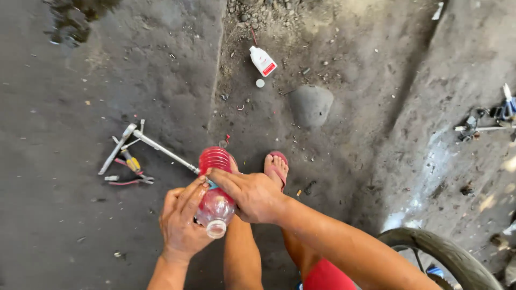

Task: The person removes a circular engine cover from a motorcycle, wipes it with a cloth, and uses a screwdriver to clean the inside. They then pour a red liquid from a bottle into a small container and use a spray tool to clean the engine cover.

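The left hand (181, 223) is raised from the lower edge of the view on a bare forearm, its palm turned inward and its fingers (193, 194) curled upward and closed in a grip. The right hand (252, 196) is brought in from the lower right on a long, bare forearm, the back of the hand facing up, the wrist nearly straight. Its fingers are extended leftward and pressed close against those of the left hand. Both hands are held together above the knees.
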